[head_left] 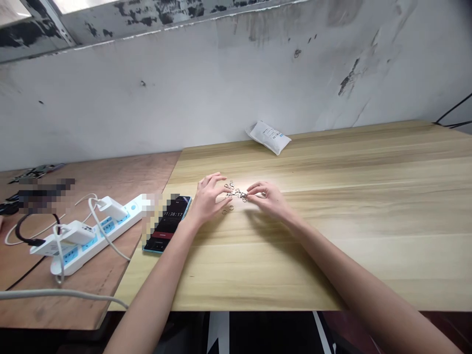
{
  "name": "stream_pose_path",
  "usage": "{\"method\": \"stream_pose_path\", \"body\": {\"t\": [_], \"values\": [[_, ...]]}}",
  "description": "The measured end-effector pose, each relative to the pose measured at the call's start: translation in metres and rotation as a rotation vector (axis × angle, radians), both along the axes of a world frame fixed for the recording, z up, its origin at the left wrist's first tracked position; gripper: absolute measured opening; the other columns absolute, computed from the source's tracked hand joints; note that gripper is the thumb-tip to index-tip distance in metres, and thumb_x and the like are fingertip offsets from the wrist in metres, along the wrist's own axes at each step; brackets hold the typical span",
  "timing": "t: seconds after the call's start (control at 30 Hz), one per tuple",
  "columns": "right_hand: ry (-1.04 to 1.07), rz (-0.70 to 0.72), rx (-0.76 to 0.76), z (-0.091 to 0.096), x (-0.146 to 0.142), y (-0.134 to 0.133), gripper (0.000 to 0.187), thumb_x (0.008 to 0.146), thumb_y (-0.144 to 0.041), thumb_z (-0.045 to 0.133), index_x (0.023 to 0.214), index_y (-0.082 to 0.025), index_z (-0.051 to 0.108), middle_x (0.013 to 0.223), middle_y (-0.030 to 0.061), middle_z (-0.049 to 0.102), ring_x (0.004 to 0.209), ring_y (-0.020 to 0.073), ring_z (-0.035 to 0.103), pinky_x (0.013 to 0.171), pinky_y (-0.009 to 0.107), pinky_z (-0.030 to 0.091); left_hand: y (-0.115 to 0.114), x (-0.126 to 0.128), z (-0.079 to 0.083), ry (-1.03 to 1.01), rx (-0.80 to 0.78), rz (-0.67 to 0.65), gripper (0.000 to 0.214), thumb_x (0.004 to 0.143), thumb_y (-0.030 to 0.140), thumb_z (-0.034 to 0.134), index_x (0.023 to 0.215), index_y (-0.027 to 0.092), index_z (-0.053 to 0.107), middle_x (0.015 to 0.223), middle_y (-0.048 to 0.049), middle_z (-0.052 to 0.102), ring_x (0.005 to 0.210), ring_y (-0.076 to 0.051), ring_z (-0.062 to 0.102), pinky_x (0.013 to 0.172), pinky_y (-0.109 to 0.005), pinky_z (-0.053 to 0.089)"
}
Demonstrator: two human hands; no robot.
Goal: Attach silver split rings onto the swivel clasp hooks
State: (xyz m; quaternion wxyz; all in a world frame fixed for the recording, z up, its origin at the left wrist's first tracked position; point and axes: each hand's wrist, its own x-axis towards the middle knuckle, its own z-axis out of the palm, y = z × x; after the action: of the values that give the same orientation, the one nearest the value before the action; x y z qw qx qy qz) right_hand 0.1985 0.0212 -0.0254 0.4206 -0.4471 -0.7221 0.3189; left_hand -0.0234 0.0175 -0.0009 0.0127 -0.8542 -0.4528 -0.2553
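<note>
Stained white wall (pixel 221 88), paint flaking dark along the top. Against it, a pale wooden table (pixel 332 236); a darker brown board (pixel 147 169) butts up to its left edge.

Person seated at the pale table, both bare forearms reaching forward, hands meeting near the middle of the table's left half.

- Pile of small metal clasps (pixel 236 192): a loose silvery tangle lying flat on the wood, directly between the two hands. It stretches roughly left to right, on the line from one hand to the other. Pieces too small to make out singly.
- Left hand (pixel 208 196): released, fingers spread and arched, tips at the pile's left edge. Whether they touch metal, cannot tell.
- Right hand (pixel 267 196): thumb and forefinger pinched together on a piece at the pile's right end, other fingers curled behind.
- Two loose rings (pixel 227 210): apart from the pile, on its near side, just beside the left hand's fingertips. The left hand is the nearer one.

Around:
- Phone (pixel 168 222), blue-edged, screen lit, lies left of the left wrist at the table's edge.
- White power strip (pixel 92 231) on the brown board, chargers (pixel 112 207) plugged in, cables trailing.
- White packet (pixel 268 136) lies at the foot of the wall, well beyond the hands.
</note>
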Motion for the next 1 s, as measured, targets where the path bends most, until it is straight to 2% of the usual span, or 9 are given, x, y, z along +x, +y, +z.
{"method": "stream_pose_path", "body": {"t": [0.1,0.23,0.33,0.5,0.6,0.77,0.87,1.0], "values": [[-0.163,-0.069,0.139,-0.007,-0.001,0.006,0.015,0.086,-0.029,0.064,0.086,-0.022,0.077,0.098,0.0087,0.07,0.097,0.0243,0.059,0.088,0.042,0.045,0.001,-0.009,0.001,0.018,-0.152,-0.049,0.014,0.084,0.037,0.068,0.091,0.028,0.074,0.132,-0.0054,0.057,0.132,-0.03,0.04,0.107,-0.052,0.031],[-0.241,-0.143,0.205,-0.003,0.013,0.012,0.02,0.091,-0.03,0.058,0.1,-0.024,0.075,0.106,0.0089,0.069,0.102,0.0251,0.057,0.091,0.043,0.042,0.0,-0.009,0.0,0.039,-0.224,-0.078,0.012,0.08,0.039,0.072,0.084,0.028,0.075,0.133,-0.0038,0.057,0.131,-0.03,0.04,0.11,-0.054,0.025],[-0.3,-0.13,0.164,0.008,0.036,0.011,0.02,0.091,-0.029,0.057,0.09,-0.021,0.076,0.096,0.0077,0.071,0.095,0.0244,0.057,0.084,0.04,0.043,0.0,-0.006,-0.002,0.032,-0.242,-0.086,0.01,0.081,0.037,0.071,0.08,0.028,0.075,0.129,-0.0034,0.059,0.129,-0.028,0.043,0.112,-0.056,0.02],[-0.57,-0.005,0.106,0.017,0.059,-0.006,0.022,0.091,-0.027,0.056,0.083,-0.021,0.076,0.086,0.0071,0.069,0.084,0.0219,0.059,0.072,0.033,0.042,0.001,-0.003,-0.005,0.019,-0.244,-0.088,0.013,0.081,0.039,0.07,0.081,0.026,0.075,0.125,-0.0052,0.061,0.125,-0.027,0.047,0.112,-0.056,0.022],[-0.724,0.02,0.188,0.014,0.056,-0.02,0.02,0.091,-0.025,0.056,0.094,-0.02,0.075,0.093,0.0091,0.066,0.082,0.0215,0.058,0.067,0.032,0.04,0.0,-0.002,-0.007,-0.01,-0.236,-0.118,0.013,0.081,0.039,0.071,0.08,0.027,0.074,0.123,-0.0043,0.062,0.124,-0.027,0.048,0.113,-0.058,0.018],[-0.91,0.016,0.318,0.013,0.046,-0.024,0.025,0.093,-0.016,0.05,0.084,-0.019,0.074,0.085,0.0101,0.065,0.08,0.0228,0.057,0.069,0.034,0.038,-0.001,0.002,-0.01,-0.058,-0.235,-0.089,0.009,0.079,0.034,0.073,0.074,0.028,0.074,0.12,-0.0011,0.064,0.124,-0.027,0.048,0.114,-0.061,0.012],[-0.949,0.028,0.315,0.015,0.042,-0.017,0.023,0.091,-0.014,0.052,0.08,-0.018,0.072,0.084,0.0105,0.066,0.08,0.0229,0.058,0.069,0.034,0.037,-0.001,0.002,-0.012,-0.086,-0.255,-0.06,0.007,0.078,0.032,0.073,0.073,0.027,0.073,0.12,-0.0015,0.064,0.123,-0.027,0.048,0.114,-0.062,0.012],[-0.891,0.015,0.246,0.014,0.037,-0.008,0.018,0.086,-0.011,0.056,0.076,-0.019,0.069,0.083,0.0083,0.067,0.079,0.0217,0.059,0.069,0.032,0.038,-0.003,0.007,-0.016,-0.094,-0.258,-0.048,0.01,0.081,0.037,0.07,0.079,0.027,0.073,0.121,-0.0035,0.063,0.123,-0.027,0.049,0.114,-0.062,0.013]]}}
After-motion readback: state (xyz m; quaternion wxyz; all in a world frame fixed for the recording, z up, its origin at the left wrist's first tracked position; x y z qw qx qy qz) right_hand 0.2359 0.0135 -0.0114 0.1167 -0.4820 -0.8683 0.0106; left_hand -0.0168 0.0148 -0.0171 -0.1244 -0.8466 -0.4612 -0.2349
